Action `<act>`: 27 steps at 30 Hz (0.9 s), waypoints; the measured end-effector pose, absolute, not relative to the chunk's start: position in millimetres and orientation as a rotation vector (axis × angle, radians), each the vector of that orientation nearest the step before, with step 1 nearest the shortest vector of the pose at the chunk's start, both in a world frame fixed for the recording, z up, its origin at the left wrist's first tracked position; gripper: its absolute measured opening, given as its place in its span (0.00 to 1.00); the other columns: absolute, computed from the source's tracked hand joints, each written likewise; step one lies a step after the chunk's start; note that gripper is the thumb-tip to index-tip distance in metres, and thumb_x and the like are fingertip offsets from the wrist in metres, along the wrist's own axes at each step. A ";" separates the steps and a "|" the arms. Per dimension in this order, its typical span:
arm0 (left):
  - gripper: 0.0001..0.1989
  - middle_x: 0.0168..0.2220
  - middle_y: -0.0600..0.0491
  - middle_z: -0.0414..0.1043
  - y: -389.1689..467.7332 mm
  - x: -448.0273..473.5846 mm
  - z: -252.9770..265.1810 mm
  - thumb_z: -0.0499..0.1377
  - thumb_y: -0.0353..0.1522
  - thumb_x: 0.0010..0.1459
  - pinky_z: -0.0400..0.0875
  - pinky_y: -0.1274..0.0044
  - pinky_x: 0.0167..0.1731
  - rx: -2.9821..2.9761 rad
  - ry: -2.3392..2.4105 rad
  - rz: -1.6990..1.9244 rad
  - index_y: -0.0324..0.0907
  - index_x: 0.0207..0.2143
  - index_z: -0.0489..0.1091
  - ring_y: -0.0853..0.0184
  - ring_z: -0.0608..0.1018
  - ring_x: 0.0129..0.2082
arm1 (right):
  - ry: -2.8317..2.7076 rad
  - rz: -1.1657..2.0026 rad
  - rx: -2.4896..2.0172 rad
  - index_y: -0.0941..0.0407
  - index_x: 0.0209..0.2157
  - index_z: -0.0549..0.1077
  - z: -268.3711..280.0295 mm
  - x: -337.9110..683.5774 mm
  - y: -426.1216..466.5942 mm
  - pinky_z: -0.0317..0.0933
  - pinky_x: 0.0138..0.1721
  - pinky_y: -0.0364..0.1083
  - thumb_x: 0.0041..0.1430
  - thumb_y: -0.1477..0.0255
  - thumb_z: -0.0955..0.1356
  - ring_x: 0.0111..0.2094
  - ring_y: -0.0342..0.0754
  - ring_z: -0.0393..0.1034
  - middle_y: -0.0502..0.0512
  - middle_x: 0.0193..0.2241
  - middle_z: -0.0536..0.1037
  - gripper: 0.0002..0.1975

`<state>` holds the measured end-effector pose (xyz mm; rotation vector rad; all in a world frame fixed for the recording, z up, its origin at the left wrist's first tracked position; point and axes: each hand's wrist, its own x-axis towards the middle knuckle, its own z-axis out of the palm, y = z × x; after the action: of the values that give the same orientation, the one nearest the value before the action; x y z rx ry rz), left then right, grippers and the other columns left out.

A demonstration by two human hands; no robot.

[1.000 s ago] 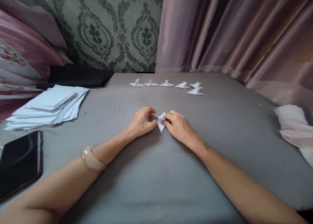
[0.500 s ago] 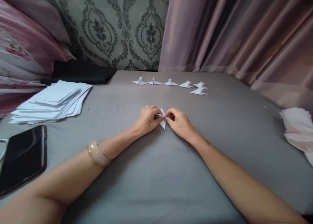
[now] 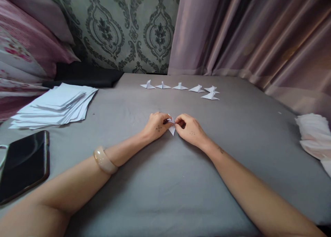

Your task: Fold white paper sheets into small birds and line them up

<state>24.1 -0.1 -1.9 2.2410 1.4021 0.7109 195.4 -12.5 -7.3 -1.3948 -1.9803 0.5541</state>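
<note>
Between my two hands is a small folded white paper figure [image 3: 172, 129], one pointed wing aimed toward me. My left hand [image 3: 157, 125] pinches its left side between thumb and fingers and covers part of it. From the right, my right hand [image 3: 190, 127] pinches the figure's other edge with thumb and forefinger. Both wrists rest low over the grey cloth [image 3: 160, 188]. Farther back stand several finished-looking paper birds [image 3: 180, 86] in a row, with two close together at the right end [image 3: 210, 95].
On the left lies a stack of white paper sheets [image 3: 54, 106], with a dark phone [image 3: 26, 166] nearer me. Behind the stack is a folded black cloth [image 3: 88, 75]. A pale bundle [image 3: 314, 135] sits at the right edge. Curtains [image 3: 232, 30] hang behind.
The paper figure has shifted slightly in my fingers; its far wing shows less now. Both hands stay nearly in place, still pinching. The view has tilted a little.
</note>
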 end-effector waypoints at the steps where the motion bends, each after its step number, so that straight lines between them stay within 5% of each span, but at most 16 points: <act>1: 0.07 0.25 0.54 0.72 0.1 24.3 -2.2 0.58 0.32 0.56 0.63 0.75 0.34 2.245 1.400 0.710 0.42 0.32 0.75 0.66 0.71 0.30 | -1.982 0.568 -1.393 0.54 0.30 0.71 -5.7 194.7 -13.1 0.60 0.35 0.44 0.51 0.75 0.65 0.29 0.44 0.68 0.50 0.29 0.75 0.04; 10: 0.08 0.28 0.52 0.74 2.6 24.6 -8.9 0.57 0.30 0.59 0.61 0.73 0.37 2.349 1.406 0.683 0.40 0.28 0.72 0.64 0.72 0.33 | -1.865 0.722 -1.439 0.55 0.27 0.74 2.6 185.5 -9.9 0.61 0.34 0.46 0.56 0.63 0.65 0.29 0.46 0.70 0.52 0.26 0.78 0.12; 17: 0.08 0.31 0.52 0.75 1.5 23.2 -8.8 0.56 0.32 0.61 0.60 0.70 0.41 2.350 1.362 0.684 0.42 0.35 0.75 0.62 0.72 0.36 | -1.797 0.795 -1.535 0.55 0.23 0.74 4.5 184.2 -2.0 0.60 0.33 0.45 0.51 0.67 0.66 0.28 0.46 0.70 0.52 0.24 0.77 0.09; 27: 0.08 0.34 0.52 0.77 1.7 22.4 -7.5 0.56 0.31 0.61 0.59 0.70 0.43 2.364 1.344 0.661 0.43 0.38 0.75 0.62 0.73 0.39 | -1.570 1.225 -1.677 0.57 0.22 0.71 16.2 188.7 3.4 0.44 0.17 0.38 0.44 0.69 0.67 0.18 0.37 0.53 0.44 0.16 0.62 0.06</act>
<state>22.4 1.7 -7.5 2.3643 1.3444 0.6610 188.7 3.4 16.2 -1.6765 -1.5701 1.2246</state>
